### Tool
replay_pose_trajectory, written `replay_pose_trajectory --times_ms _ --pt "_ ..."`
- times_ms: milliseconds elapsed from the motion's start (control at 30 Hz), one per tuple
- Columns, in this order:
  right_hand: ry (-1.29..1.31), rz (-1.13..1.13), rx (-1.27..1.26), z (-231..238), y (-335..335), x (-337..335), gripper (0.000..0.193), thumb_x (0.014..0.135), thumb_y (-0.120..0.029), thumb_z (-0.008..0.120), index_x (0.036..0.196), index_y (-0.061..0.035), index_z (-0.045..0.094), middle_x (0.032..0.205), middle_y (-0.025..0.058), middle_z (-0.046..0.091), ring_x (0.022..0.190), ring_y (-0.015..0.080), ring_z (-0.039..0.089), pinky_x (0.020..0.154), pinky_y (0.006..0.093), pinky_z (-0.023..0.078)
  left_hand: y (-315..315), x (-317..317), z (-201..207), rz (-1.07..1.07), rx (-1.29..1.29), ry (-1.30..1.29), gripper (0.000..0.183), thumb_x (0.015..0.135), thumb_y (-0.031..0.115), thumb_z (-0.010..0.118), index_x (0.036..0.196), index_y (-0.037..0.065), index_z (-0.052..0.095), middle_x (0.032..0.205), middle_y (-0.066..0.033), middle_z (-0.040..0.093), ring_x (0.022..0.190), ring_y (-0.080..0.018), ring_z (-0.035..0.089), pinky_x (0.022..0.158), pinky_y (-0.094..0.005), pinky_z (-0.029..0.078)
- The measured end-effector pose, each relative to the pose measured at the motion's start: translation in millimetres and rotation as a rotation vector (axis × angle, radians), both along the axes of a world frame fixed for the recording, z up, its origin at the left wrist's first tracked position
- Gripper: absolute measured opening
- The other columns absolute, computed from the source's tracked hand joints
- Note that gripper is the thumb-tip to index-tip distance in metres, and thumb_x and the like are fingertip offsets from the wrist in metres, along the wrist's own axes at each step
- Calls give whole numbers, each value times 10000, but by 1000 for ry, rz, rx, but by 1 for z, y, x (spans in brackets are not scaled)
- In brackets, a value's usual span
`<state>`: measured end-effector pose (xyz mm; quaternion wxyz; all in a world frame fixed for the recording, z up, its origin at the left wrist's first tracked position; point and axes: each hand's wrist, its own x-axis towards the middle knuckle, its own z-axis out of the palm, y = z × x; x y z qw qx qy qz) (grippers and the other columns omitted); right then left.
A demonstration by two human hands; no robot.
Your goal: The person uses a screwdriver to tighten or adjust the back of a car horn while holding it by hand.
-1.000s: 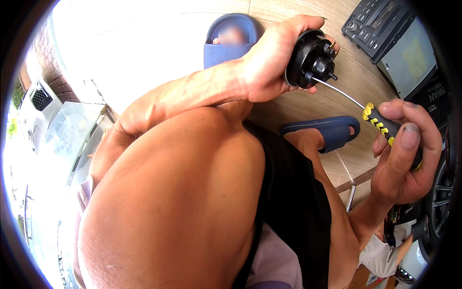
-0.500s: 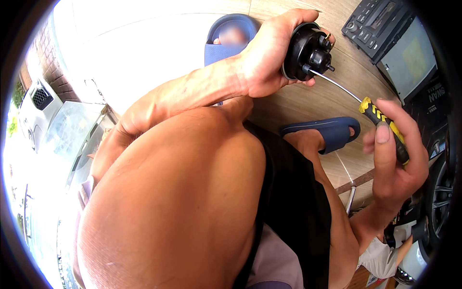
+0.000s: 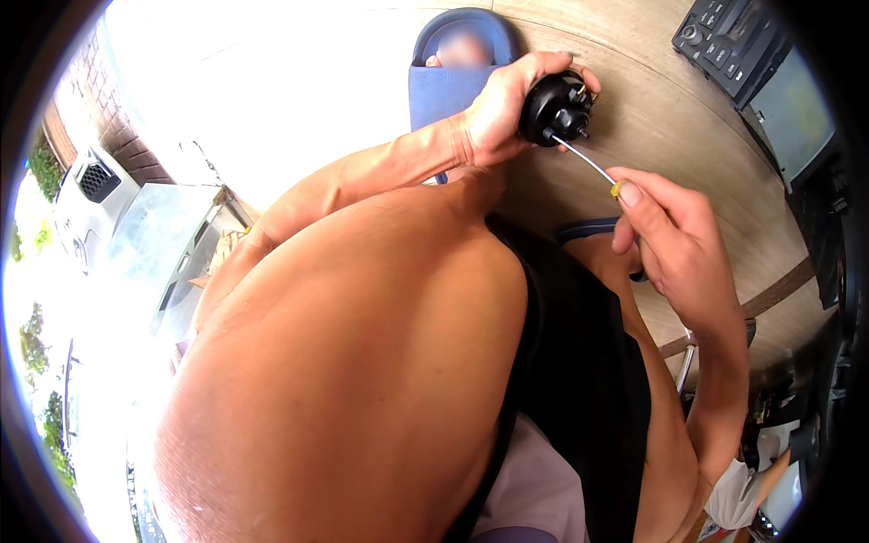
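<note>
My left hand (image 3: 496,116) is wrapped round a black, round part (image 3: 541,107) with a raised hub, a thin stub and small yellowish terminals. In my right hand (image 3: 679,240) is a screwdriver (image 3: 584,157) with a thin metal shaft. Its shaft slants up to the left, and the tip meets a small fitting on the side of the black part; whether it sits inside cannot be made out. Only the yellow end of the handle shows, because my fingers and palm cover the rest.
Blue slippers (image 3: 444,100) are on my feet on the wood-look floor (image 3: 625,90). A black car stereo (image 3: 720,45) lies at the upper right. Below it, dark equipment lines the right edge. A metal leg (image 3: 685,366) stands near my right forearm. A white vehicle (image 3: 95,185) shows at far left.
My right hand has moved left and up, sliding its hold forward to the front of the screwdriver handle. The black part has shifted slightly left in view. The screwdriver tip still meets the same fitting.
</note>
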<state>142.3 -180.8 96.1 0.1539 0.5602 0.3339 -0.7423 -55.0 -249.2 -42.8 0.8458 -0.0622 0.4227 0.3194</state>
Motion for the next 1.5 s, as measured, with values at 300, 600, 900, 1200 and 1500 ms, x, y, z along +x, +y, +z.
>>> replay_pose_trajectory --times_ms 300,600,900,1200,1500 --pt "116 263 747 -30 -37 -6 244 975 -138 610 1161 8 670 678 88 578 558 150 529 522 314 417 -3 -8 -10 97 -65 -39 456 1007 452 428 1111 57 630 902 -48 680 793 -166 666 700 -347 546" --pt "251 1031 1402 -30 -8 -4 341 798 -65 668 1137 -76 705 709 15 451 572 163 518 493 323 449 3 -11 -4 38 -106 5 474 999 503 413 1110 103 643 930 -35 701 800 -147 678 688 -311 544" --pt "75 569 947 -35 -4 -13 211 911 -166 662 1052 -10 682 805 159 632 669 326 634 555 412 473 6 -6 -8 73 -100 68 461 1018 479 387 1063 99 644 852 -5 674 773 -135 653 641 -325 517" --pt "117 656 873 -32 -3 7 165 882 -143 694 979 -12 669 779 133 630 658 301 613 565 402 456 12 1 4 -7 -173 56 459 1026 476 387 1067 94 637 838 -3 666 739 -132 631 616 -343 508" --pt "169 612 1264 -33 7 18 199 824 -33 728 1017 -26 680 785 81 593 662 212 577 598 309 473 25 0 30 -11 -144 50 463 1013 536 424 1039 103 587 825 -45 624 771 -182 571 642 -362 456"
